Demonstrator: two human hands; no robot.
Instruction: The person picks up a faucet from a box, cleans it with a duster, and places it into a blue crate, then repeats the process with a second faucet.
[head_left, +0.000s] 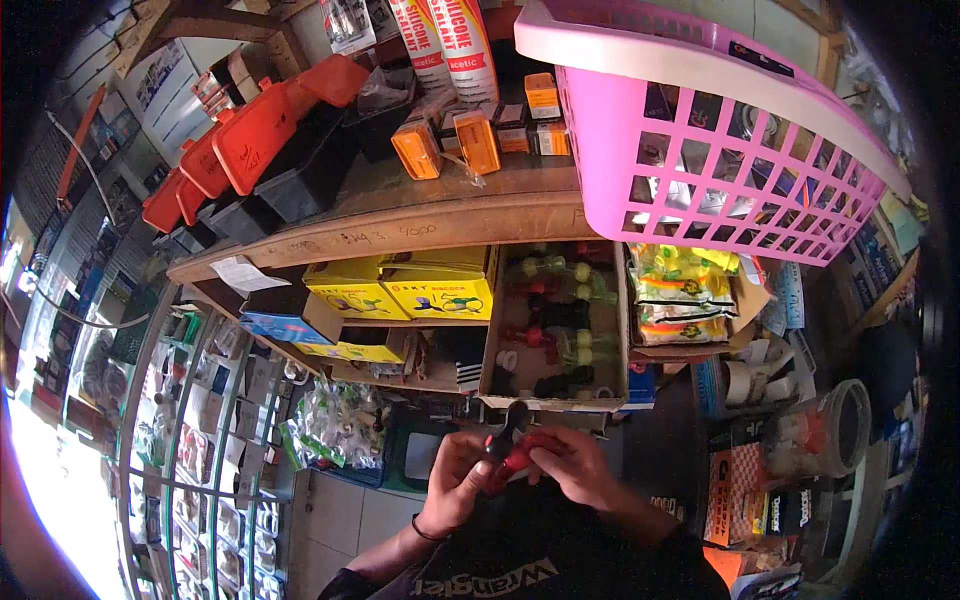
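Observation:
Close to my chest, both hands are on a small red-and-black plastic tap (515,458). My left hand (458,488) has its fingers and thumb closed around the black side, whose rounded end points up. The red part sits between the two hands, pinched by the fingers of my right hand (572,466). Just beyond them an open cardboard box (490,372) holds several similar taps in red, black and yellow-green, lying in rows.
Yellow printed boxes (435,290) fill the shelf left of the cardboard box. Yellow packets (685,300) lie to its right. Above, a wooden counter (400,230) carries red-lidded bins (255,135), orange boxes (478,142), sealant tubes (465,45) and a pink basket (610,150).

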